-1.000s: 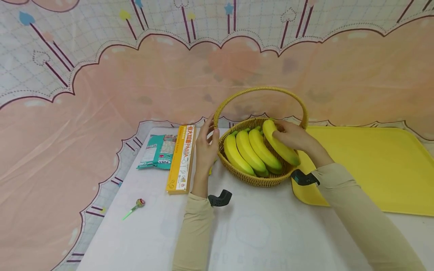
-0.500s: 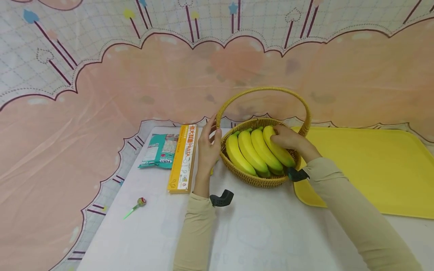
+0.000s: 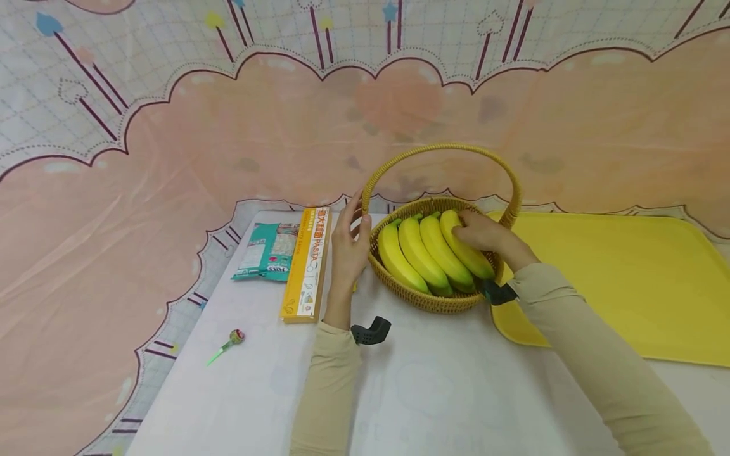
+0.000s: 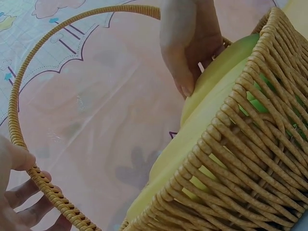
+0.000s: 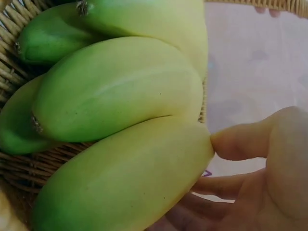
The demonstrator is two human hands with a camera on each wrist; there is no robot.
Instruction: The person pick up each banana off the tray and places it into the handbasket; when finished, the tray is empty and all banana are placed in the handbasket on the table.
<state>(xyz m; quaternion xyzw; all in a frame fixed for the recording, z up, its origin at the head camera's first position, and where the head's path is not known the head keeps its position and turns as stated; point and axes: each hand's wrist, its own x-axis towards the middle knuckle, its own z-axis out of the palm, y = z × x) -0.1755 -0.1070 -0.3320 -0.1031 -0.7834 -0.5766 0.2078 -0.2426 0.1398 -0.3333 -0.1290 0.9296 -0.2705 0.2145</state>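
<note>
1. Head view: a person in beige sleeves works at a white table. The right hand grasps the outermost fruit of a bunch of bananas, which lies inside a wicker basket near the table's middle. The left hand steadies the basket, fingers closed round the foot of its arched handle. A yellow tray lies just beside the basket on the right, its near corner touching the rim. To the left lie a pasta box, a teal packet and, nearer the table's edge, a lollipop.

2. Left wrist view: the left hand's fingers curl round the woven handle where it meets the basket wall; across the basket, the right hand rests on a banana.

3. Right wrist view: the right hand's thumb presses the banana's side, the fingers wrapped beneath it; the green tips lie against the weave.
</note>
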